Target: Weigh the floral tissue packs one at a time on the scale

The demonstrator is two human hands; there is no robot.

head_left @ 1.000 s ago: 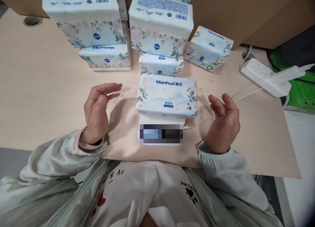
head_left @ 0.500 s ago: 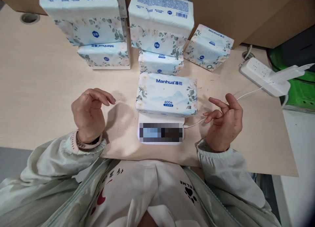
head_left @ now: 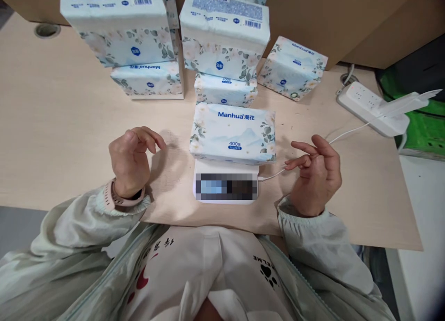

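A white floral pack of tissues (head_left: 232, 131) lies flat on a small white digital scale (head_left: 225, 168), whose display is blurred out. To the left of the pack, my left hand (head_left: 134, 158) hovers with loosely curved fingers, apart from it and holding nothing. On the other side, my right hand (head_left: 314, 175) is held up with its fingers spread and nothing in them. A thin white cable (head_left: 274, 174) runs from the scale's right side past my right fingertips; I cannot tell whether they touch it.
Stacked tissue packs (head_left: 118, 45) stand at the back left, with another stack (head_left: 222, 47) behind the scale. One tissue pack (head_left: 294, 68) leans at the back right. A white power strip (head_left: 371, 107) lies on the right of the wooden desk (head_left: 69, 126). Brown cardboard (head_left: 313, 15) rises behind.
My left hand has shifted slightly to the right, toward the pack. My right hand has barely moved. The pack stays on the scale, and the view has shifted a little.
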